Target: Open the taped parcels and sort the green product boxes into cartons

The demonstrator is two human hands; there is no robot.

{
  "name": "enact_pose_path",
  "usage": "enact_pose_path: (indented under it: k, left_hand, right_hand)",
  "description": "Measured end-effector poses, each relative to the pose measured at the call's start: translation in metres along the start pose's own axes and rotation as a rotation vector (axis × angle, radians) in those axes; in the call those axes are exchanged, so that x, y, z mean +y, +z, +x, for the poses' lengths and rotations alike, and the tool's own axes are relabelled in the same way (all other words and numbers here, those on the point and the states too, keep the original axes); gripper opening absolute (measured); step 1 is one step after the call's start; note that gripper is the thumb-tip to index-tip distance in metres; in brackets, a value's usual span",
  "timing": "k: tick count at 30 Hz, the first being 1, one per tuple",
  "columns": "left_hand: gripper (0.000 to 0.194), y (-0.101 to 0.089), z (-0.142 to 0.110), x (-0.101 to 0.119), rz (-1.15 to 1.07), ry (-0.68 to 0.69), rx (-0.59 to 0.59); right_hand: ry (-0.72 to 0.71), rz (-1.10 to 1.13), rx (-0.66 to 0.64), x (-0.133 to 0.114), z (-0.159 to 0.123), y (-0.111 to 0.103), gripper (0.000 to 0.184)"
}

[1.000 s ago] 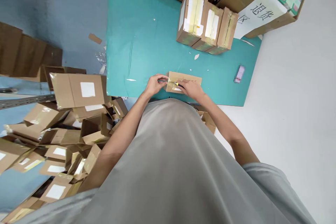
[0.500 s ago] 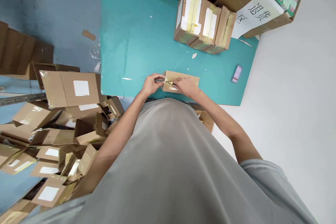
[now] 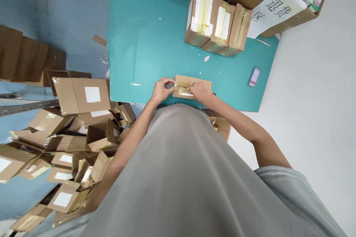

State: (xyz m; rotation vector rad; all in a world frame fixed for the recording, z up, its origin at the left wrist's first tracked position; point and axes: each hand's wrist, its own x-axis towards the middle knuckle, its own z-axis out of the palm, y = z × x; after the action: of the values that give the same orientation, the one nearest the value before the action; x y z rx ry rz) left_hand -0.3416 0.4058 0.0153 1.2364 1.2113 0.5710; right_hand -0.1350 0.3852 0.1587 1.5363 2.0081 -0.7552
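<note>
A small brown cardboard box (image 3: 181, 80) lies at the table's near edge, clear tape running along its top and a white label on the side closer to me. My left hand (image 3: 161, 89) grips the box's left end between thumb and fingers. Closed over the box's right half, my right hand (image 3: 202, 92) holds a box cutter (image 3: 188, 89). Its yellow front part shows at the tape, and a dark end sticks out behind the hand. The rest of the cutter is hidden in my fingers.
Three taped cardboard boxes (image 3: 221, 22) stand at the back of the teal table (image 3: 150, 37), beside a larger carton with a paper sign (image 3: 278, 9). A blurred-out item (image 3: 254, 76) lies at right. Opened boxes (image 3: 83, 133) are heaped on the floor at left.
My right hand has drawn the box cutter rightward along the tape, away from my left hand. A slit line now shows in the tape behind it. My left hand stays at the box's left end.
</note>
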Motion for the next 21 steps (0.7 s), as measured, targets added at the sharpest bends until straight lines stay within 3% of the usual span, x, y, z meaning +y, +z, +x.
enact_pose_path:
  k: [3, 8, 11, 15, 18, 21]
  left_hand:
    - [0.03, 0.0, -0.001, 0.002, 0.029, 0.001, 0.014]
    - [0.03, 0.002, -0.004, 0.002, 0.053, -0.006, 0.034]
    - [0.029, 0.006, -0.004, 0.003, 0.079, -0.005, 0.034]
    - [0.027, 0.009, -0.004, 0.006, 0.106, 0.01, 0.077]
    - [0.027, 0.004, -0.004, 0.007, 0.107, -0.01, 0.129]
    - [0.028, -0.007, -0.007, 0.005, 0.065, -0.074, 0.185]
  right_hand:
    - [0.077, -0.069, -0.018, 0.022, -0.023, 0.002, 0.047]
    - [0.266, -0.054, -0.083, 0.073, -0.07, 0.013, 0.042]
    - [0.276, -0.122, -0.144, 0.092, -0.088, 0.02, 0.043]
    - [0.264, -0.144, -0.129, 0.107, -0.095, 0.025, 0.041]
    - [0.233, -0.013, -0.068, 0.133, -0.103, 0.035, 0.038]
    - [0.257, 0.335, 0.119, 0.163, -0.108, 0.06, 0.038]
